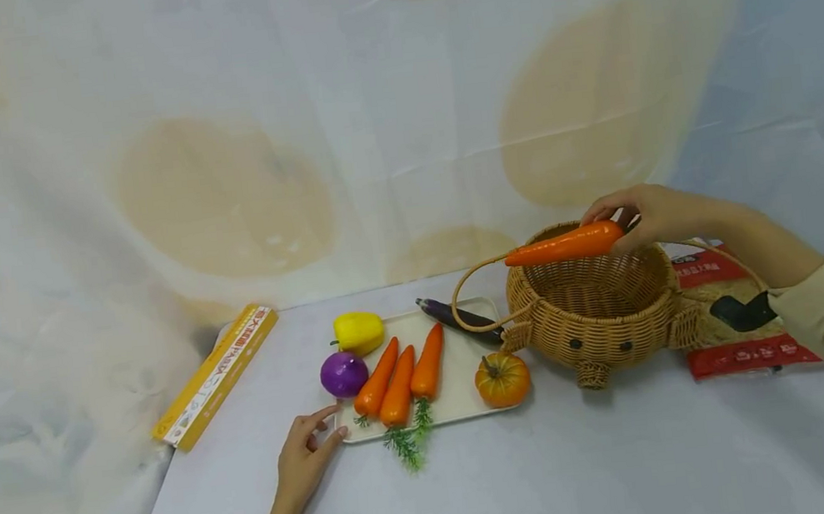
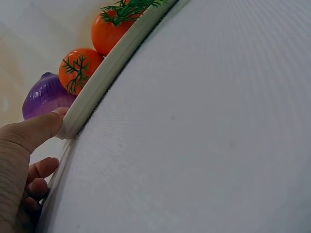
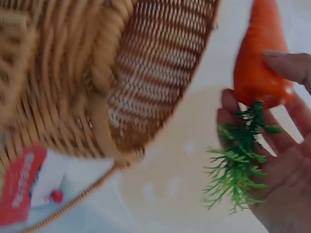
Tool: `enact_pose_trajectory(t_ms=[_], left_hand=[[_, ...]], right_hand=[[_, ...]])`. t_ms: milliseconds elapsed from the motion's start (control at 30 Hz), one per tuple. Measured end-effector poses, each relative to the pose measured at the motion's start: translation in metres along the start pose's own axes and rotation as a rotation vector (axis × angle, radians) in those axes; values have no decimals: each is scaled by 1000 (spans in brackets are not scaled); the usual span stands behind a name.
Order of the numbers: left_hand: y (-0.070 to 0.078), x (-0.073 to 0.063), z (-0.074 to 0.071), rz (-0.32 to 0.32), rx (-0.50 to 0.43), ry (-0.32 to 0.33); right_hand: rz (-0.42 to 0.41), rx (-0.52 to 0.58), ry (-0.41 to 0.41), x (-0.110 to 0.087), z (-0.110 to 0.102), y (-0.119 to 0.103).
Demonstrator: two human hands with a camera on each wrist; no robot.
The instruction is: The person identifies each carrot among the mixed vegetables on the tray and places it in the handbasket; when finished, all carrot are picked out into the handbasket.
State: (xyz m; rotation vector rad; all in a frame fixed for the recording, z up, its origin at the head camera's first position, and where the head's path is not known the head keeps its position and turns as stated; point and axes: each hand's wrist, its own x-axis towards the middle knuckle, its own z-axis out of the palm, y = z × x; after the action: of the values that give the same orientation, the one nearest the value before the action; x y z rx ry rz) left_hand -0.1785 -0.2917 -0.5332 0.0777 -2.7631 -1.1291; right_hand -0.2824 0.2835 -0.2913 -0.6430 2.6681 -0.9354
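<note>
An orange carrot (image 1: 565, 243) is held by its thick end in my right hand (image 1: 644, 212), above the wicker basket (image 1: 593, 330). Its green leafy top (image 3: 238, 170) hangs down beside the palm in the right wrist view. My left hand (image 1: 304, 452) grips the near left corner of a cream tray (image 1: 458, 378), with the thumb against the rim. On that tray lie three more carrots (image 1: 397, 388), a purple onion (image 1: 344, 375), a yellow bell pepper (image 1: 358, 332), a dark eggplant (image 1: 464, 318) and a small pumpkin (image 1: 503, 379). No contents show in the visible part of the basket.
Left of the tray, a long yellow pasta box (image 1: 217, 378) lies slantwise. A red-ended food packet (image 1: 742, 314) rests behind and right of the basket. The basket's thin handles (image 1: 460, 285) stick out to both sides, one over the eggplant. A patterned cloth hangs behind the table.
</note>
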Motion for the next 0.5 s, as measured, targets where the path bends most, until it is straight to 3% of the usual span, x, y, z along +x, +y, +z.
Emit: enact_pose_trajectory(t_ms=[233,500], left_hand=[[0,-1,0,-18,3,-2],[1,-3,1,-28,-4,2]], right_hand=[[30,-70,-95,9,-18,3],[69,-65,-242,30,-16,2]])
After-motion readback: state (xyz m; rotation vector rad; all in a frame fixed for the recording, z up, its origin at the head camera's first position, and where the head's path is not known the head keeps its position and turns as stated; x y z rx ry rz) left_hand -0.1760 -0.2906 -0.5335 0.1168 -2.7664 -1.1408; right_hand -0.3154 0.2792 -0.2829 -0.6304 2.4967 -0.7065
